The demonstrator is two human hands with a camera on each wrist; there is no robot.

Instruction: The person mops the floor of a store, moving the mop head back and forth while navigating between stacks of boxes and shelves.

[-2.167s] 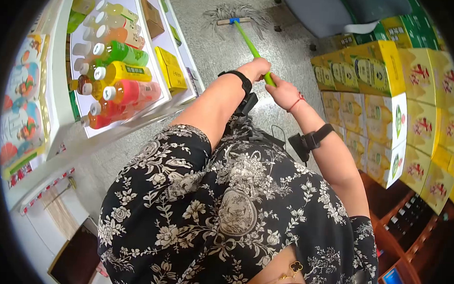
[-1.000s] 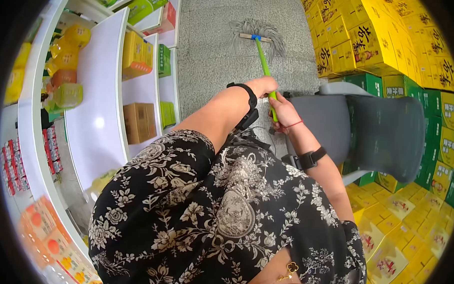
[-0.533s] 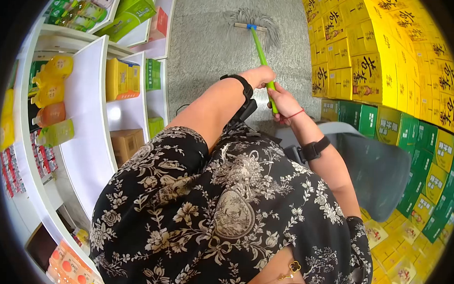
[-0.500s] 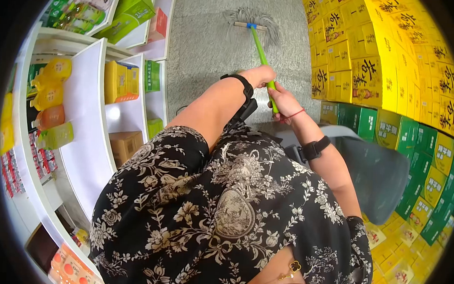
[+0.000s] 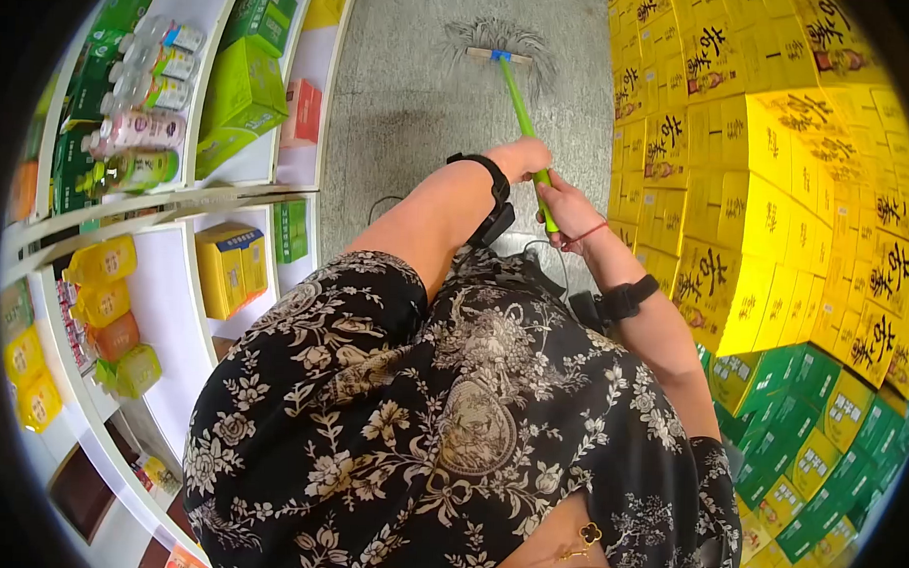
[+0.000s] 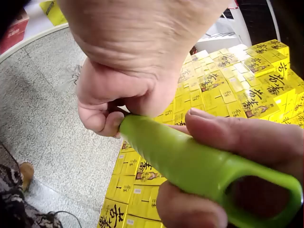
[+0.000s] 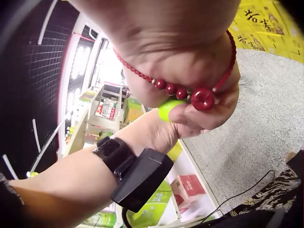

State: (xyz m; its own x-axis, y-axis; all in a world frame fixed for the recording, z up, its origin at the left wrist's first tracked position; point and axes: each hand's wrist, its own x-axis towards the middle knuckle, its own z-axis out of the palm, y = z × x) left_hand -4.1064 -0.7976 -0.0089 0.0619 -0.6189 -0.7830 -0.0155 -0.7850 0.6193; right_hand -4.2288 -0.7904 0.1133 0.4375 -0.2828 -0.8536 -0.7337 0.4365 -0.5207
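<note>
My left hand grips the green handle of a string mop in the head view. Just below it, my right hand holds the same handle near its end. At the far end of the handle, the mop's grey strands spread over the floor beneath a blue clamp. In the left wrist view the ribbed grip ends in an open loop, with right-hand fingers around it. The right wrist view shows a red beaded bracelet on that wrist, and the palm hides most of the handle.
White shelves with bottles and cartons run along the left. Stacked yellow boxes line the right, with green boxes nearer my body. Speckled grey floor lies between. A thin cable hangs near my waist.
The view has advanced along the aisle, and the grey chair at right has left view. The mop head first shifted right, then slightly back left. Both hands keep hold of the mop handle.
</note>
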